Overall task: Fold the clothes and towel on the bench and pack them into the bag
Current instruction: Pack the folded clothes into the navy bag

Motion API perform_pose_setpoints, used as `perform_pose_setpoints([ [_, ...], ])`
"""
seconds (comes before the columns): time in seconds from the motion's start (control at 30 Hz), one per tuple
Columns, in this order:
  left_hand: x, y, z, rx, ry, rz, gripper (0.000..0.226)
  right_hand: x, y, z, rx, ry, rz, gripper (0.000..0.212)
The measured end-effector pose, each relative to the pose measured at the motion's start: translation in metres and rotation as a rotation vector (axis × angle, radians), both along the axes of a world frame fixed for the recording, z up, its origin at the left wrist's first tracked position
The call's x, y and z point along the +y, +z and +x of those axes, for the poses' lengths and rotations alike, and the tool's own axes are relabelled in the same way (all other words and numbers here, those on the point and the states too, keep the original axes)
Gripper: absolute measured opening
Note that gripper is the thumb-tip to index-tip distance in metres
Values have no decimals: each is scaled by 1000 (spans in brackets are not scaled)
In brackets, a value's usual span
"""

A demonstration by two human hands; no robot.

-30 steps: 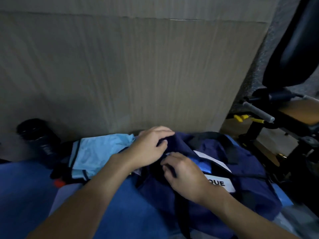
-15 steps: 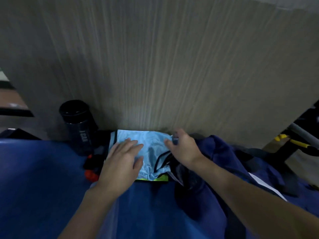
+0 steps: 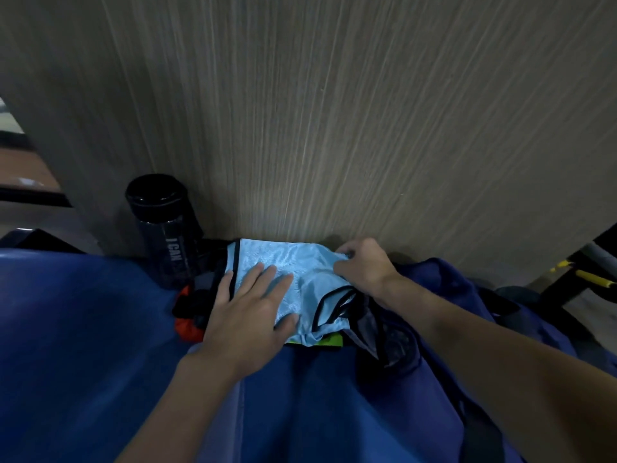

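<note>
Left hand (image 3: 248,315) flat, fingers spread, on the light-blue jersey (image 3: 300,272) — I see the right hand (image 3: 364,267) pinching the cloth's edge at its 2 o'clock corner. The jersey lies at the blue counter's (image 3: 83,329) far edge against the wood-grain wall (image 3: 334,128), with the navy bag (image 3: 447,292) at its 4 o'clock and a black bottle (image 3: 167,235) at 10 o'clock.

The person's left hand (image 3: 247,319) and right hand (image 3: 364,269) are bare, as are both wrists and forearms for as far up as the view carries. The fingers (image 3: 260,282) are slender and plain; dim light hides finer detail such as the nails
</note>
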State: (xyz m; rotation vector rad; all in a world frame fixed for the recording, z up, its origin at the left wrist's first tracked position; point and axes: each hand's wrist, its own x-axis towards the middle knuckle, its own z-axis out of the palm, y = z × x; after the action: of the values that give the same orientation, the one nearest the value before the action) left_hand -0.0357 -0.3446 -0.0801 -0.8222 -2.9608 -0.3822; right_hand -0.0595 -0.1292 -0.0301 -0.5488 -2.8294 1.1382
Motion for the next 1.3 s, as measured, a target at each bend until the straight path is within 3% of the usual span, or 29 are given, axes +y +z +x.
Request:
perform_pose_setpoints([
  [0.17, -2, 0, 2, -9, -5, 39, 83, 3, -3, -2, -56, 59, 62, 20],
  [0.3, -2, 2, 1, -14, -8, 58, 75, 1, -2, -2, 38, 36, 96, 11],
  [0.53, 0, 10, 2, -54, 19, 137, 60, -10, 20, -10, 181, 104, -108, 11],
  [0.7, 8, 26, 2, -107, 138, 632, 40, -23, 28, -18, 186, 140, -73, 11],
  [0.8, 15, 40, 7, -312, 195, 917, 43, -36, 32, -24, 190, 130, -59, 11],
  [0.87, 18, 47, 10, -457, 225, 1016, 44, -47, 34, -26, 180, 126, -71, 9],
  [0.93, 22, 48, 8, -520, 252, 1063, 30, -60, 36, -27, 159, 125, -125, 9],
  [1.13, 14, 33, -2, -408, 318, 1112, 46, -76, 44, -15, -22, 261, -615, 6],
  [1.23, 10, 29, -4, -387, 354, 1114, 62, -66, 37, -16, 146, 174, -610, 17],
  [1.3, 10, 27, -6, -389, 383, 1145, 65, -56, 26, -16, 226, 89, -473, 21],
])
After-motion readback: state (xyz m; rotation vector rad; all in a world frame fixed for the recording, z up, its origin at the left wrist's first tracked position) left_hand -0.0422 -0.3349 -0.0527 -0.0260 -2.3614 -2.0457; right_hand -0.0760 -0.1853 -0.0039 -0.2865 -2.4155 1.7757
